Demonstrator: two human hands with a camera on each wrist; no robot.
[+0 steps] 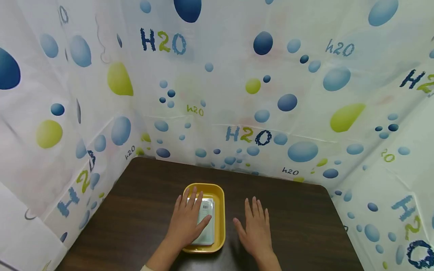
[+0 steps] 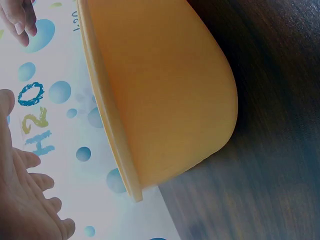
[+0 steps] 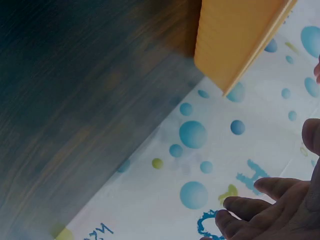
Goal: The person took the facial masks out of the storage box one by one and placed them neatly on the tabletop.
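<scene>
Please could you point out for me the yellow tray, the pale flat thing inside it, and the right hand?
Yellow tray (image 1: 221,218), head view: its right wall.
Pale flat thing (image 1: 207,233), head view: its top face, toward the lower right.
Right hand (image 1: 255,229), head view: the middle of its back.

"H2O" (image 1: 163,41) and "h2o" (image 1: 340,49) mark the sheet (image 1: 220,90); the packet (image 1: 207,234) bears a barcode (image 1: 205,206).

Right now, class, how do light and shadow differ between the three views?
Head view: dark shadow on the table beside the yellow tray; left wrist view: pale sheen on the table; right wrist view: fingers dim against bright curtain.
</scene>
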